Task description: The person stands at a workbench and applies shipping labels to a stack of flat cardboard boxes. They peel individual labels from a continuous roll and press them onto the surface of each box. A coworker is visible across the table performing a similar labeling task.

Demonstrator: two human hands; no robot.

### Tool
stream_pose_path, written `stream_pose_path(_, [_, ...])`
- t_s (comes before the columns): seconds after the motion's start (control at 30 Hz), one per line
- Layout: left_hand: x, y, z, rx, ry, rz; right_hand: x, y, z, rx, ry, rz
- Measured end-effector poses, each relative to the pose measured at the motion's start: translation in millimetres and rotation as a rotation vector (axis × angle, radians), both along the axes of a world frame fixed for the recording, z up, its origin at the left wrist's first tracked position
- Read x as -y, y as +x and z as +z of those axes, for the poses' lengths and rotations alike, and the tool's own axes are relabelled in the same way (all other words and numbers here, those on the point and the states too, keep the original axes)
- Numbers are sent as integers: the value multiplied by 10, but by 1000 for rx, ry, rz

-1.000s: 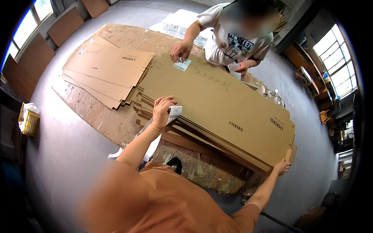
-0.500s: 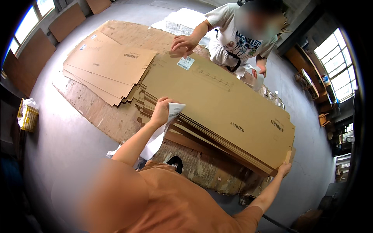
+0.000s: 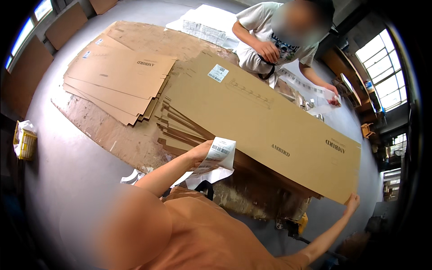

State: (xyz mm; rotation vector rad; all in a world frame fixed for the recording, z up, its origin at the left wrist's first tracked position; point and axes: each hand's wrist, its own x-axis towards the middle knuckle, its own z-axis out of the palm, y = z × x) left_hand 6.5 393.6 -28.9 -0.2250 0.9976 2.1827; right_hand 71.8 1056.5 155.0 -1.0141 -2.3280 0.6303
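White label strip (image 3: 222, 151), frame centre: gripped by fingers of left hand (image 3: 200, 153). Brown cardboard sheet (image 3: 256, 123): fingers of right hand (image 3: 353, 203) pinch lower-right corner.

Daylight enters through a window (image 3: 381, 63) at the right and a second window (image 3: 22, 41) at the upper left; both glare nearly white, the left one fringed with blue. The floor (image 3: 67, 148) at left shines pale, while the far right and lower corners sink into darkness. Deep shadow lies beneath the near edge of the cardboard sheet (image 3: 234, 114). The fisheye view bends straight lines inside a black rim. Soft blur masks another person's head (image 3: 300, 22) and the left of the orange shirt (image 3: 211, 229).
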Motion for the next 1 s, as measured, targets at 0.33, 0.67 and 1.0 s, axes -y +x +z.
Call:
stream_pose_path(0.33, [39,-14,97,-23,74,111,-281,1244,407,-128,-184,52])
stream_pose_path(0.67, [508,421,189,-374,-86,145,444,1296,33,-516,2,-127])
stream_pose_path(1.0, [2432,147,209,-303,-384,851,2723,-746,-1120,-655,-681,275])
